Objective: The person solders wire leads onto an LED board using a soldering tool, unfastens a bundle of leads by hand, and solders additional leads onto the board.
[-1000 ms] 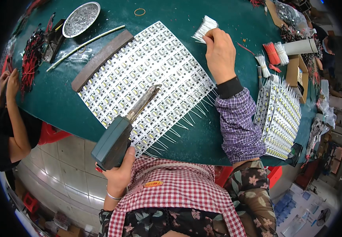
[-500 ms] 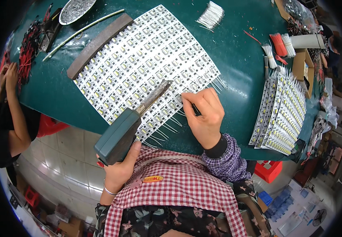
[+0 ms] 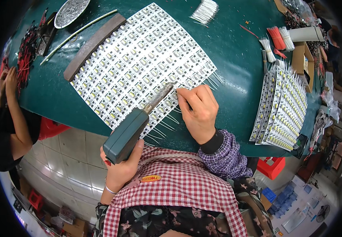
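My left hand [image 3: 123, 170] is wrapped round the handle of a dark green soldering gun [image 3: 126, 134]. Its metal tip points up and right, over a large white LED circuit board sheet [image 3: 133, 65] on the table. Close to that tip, my right hand [image 3: 201, 114] is closed in a pinch at the sheet's near right edge; whatever its fingertips hold is hidden. Thin white wires [image 3: 162, 131] stick out along that same edge, on both sides of my right hand. A dark brown bar [image 3: 94, 46] lies along the sheet's far left edge.
Stacked LED sheets [image 3: 283, 108] with wires lie at the right, near red and white wire bundles [image 3: 276, 37]. More white wires [image 3: 205, 12] lie at the back. A metal dish [image 3: 71, 12] and a thin rod [image 3: 78, 36] are far left. Another person's hands [image 3: 10, 81] are at the left edge.
The soldering gun and my left hand have shifted slightly right; its tip is now nearer my right fingertips. My right hand has moved a little left. The whole view has shifted slightly.
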Demonstrator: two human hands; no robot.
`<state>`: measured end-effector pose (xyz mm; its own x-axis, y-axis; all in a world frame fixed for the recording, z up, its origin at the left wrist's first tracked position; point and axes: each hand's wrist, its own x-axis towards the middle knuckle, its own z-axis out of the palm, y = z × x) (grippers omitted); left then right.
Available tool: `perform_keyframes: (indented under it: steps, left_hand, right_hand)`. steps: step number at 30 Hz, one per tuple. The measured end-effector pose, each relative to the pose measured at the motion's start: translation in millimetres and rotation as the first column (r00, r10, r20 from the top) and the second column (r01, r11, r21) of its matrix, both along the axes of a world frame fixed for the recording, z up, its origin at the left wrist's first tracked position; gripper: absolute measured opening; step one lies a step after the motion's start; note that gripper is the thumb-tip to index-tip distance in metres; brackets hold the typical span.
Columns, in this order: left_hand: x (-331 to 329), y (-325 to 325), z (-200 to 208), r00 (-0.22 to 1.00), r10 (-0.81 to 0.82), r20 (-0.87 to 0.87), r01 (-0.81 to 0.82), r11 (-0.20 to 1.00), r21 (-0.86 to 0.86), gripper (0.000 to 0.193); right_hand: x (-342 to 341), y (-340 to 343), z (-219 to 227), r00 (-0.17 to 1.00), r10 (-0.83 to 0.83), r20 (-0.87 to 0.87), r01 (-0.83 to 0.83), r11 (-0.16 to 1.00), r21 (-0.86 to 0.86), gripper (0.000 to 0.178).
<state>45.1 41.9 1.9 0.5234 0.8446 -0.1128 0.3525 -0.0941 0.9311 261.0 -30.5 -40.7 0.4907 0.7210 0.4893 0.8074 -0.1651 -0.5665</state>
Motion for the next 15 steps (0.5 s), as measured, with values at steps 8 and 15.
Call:
perform_keyframes:
  steps: [8, 15]
  left_hand:
    - [0.4, 3.0, -5.3, 0.998, -0.048, -0.035, 0.051, 0.995, 0.087, 0.018]
    - [2.6, 8.3, 0.6, 0.998, -0.046, -0.043, 0.046, 0.999, 0.007, 0.018]
  right_hand:
    - [-2.2, -0.5, -0.5, 1.000, -0.024, 0.013, 0.024, 1.000, -0.020, 0.026]
    - [-5.0, -0.1, -3.5, 0.999, -0.043, 0.033, 0.044, 0.999, -0.030, 0.026]
